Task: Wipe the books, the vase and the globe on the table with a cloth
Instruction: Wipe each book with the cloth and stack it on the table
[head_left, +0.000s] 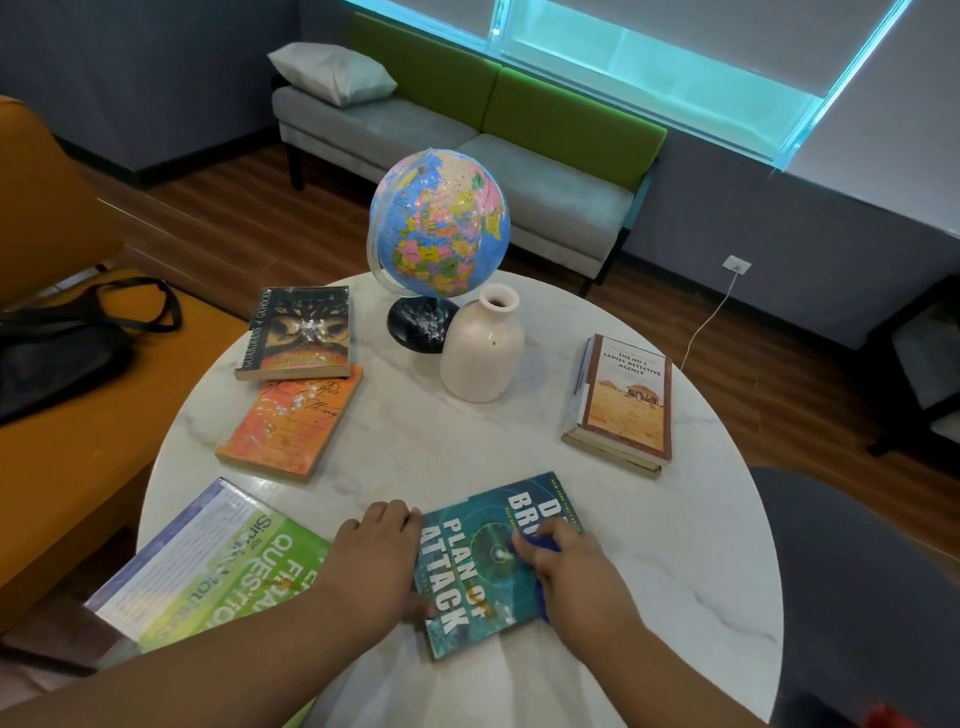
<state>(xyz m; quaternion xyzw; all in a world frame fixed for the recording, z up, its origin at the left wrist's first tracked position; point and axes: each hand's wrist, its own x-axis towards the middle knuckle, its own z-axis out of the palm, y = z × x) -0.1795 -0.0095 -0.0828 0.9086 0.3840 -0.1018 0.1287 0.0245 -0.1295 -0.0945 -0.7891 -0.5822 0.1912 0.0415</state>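
Vase (480, 353) upright — cloth (544, 543) in right hand (571, 577) on teal book (467, 587)

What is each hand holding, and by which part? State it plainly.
The right hand grips a bunched blue cloth, pressing it on the teal book's cover. The left hand holds that book by its left edge.

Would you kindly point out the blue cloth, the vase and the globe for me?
blue cloth (544, 543): head view, on its visible upper fold.
vase (480, 351): head view, on its cream body.
globe (441, 223): head view, on the sphere's map face.
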